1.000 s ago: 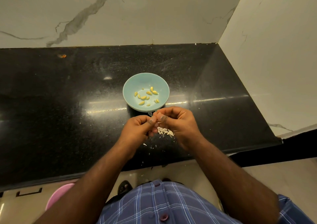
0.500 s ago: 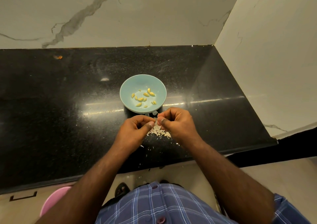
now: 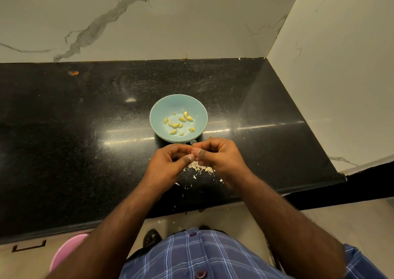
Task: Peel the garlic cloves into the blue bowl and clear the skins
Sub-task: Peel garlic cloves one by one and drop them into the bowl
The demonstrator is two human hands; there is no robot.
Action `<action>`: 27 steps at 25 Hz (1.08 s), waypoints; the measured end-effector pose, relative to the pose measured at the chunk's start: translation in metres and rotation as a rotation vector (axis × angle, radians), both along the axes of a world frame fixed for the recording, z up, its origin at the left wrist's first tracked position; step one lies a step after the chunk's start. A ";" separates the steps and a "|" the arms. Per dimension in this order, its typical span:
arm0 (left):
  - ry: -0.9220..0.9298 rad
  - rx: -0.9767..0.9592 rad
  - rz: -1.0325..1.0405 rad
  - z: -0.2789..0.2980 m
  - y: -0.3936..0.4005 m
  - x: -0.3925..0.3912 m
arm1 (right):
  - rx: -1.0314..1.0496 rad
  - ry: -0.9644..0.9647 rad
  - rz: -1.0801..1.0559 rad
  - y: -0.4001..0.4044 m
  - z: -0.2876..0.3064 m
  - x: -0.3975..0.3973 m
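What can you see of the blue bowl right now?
The bowl is round, pale blue, smooth and glossy like glazed ceramic or plastic. It stands upright on the black counter, beyond both hands and apart from them. Around a dozen peeled yellowish cloves lie scattered over its bottom. No skins show inside. Nothing else touches it.

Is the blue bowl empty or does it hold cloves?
Not empty: the blue bowl holds about a dozen peeled yellow cloves, spread loosely over its bottom.
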State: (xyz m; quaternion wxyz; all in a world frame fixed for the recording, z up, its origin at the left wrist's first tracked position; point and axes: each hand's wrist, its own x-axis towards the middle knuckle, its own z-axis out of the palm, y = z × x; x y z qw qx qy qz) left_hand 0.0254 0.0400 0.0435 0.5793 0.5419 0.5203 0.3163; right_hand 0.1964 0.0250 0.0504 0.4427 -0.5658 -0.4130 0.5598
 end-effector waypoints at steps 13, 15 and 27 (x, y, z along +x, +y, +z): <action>-0.328 -0.269 0.166 0.003 0.008 -0.002 | 0.268 -0.372 0.138 -0.001 0.001 -0.005; -0.335 -0.303 0.192 0.006 0.009 0.000 | 0.383 -0.506 0.086 -0.003 -0.001 -0.008; -0.383 -0.375 0.274 0.013 0.007 0.009 | 0.686 -0.897 0.042 -0.007 -0.008 -0.022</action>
